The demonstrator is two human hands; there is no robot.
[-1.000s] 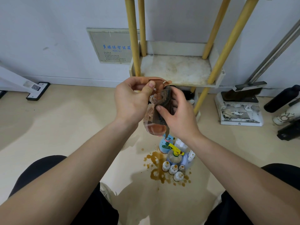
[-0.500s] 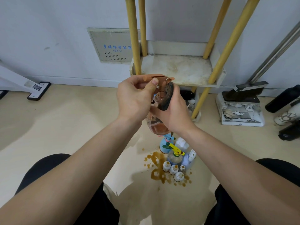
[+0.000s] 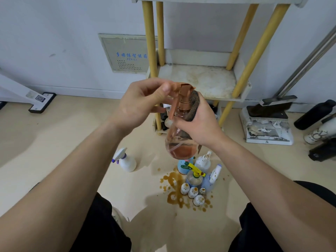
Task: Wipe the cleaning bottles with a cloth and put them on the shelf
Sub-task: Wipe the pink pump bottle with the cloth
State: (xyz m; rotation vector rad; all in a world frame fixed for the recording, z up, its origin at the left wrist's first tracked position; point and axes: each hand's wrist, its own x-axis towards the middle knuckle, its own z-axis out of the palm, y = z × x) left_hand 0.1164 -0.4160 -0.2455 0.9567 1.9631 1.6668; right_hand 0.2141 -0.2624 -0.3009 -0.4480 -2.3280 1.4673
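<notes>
the left hand (image 3: 143,104) pinched the copper-coloured trigger head (image 3: 184,92) of a clear spray bottle (image 3: 181,142), thumb and fingers curled on its top. the right hand (image 3: 199,124) was wrapped round the bottle's neck and shoulder, with a dark cloth (image 3: 195,103) pressed between palm and plastic. the bottle hung upright in the air, in front of the lower tier of the shelf (image 3: 209,79), with amber liquid pooled in its bottom third.

the wipe looked to be under way at the neck, and the belly was not yet covered by the cloth. the main hazard was the trigger: its lever ran down just beside the right thumb, and a squeeze while rubbing would probably spray liquid. the plastic may have been slick, so a loose grip through the cloth could let the bottle drop onto the cluster of bottles (image 3: 198,175) directly below. these stood at the edge of a brown spill (image 3: 173,190) and would topple easily. a white spray bottle (image 3: 125,161) stood apart to their left. the shelf tier was stained, so a cleaned bottle set there could pick up grime. the yellow posts (image 3: 150,42) narrowed the way in, and the trigger head could clip one.
</notes>
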